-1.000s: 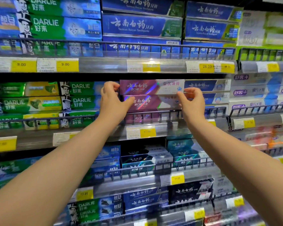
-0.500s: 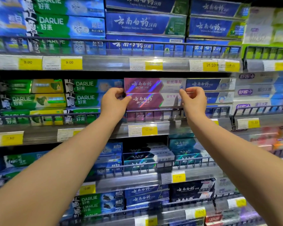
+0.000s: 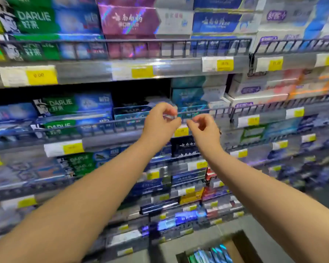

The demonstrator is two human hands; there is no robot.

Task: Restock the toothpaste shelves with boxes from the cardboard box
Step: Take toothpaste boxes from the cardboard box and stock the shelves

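Our left hand (image 3: 160, 120) and right hand (image 3: 203, 128) hover empty and loosely curled below the shelved shiny purple toothpaste boxes (image 3: 129, 19); further below, the brown cardboard box (image 3: 242, 242) holds more.

glossy purple box (image 3: 128, 20), metal wire rail (image 3: 122, 41)
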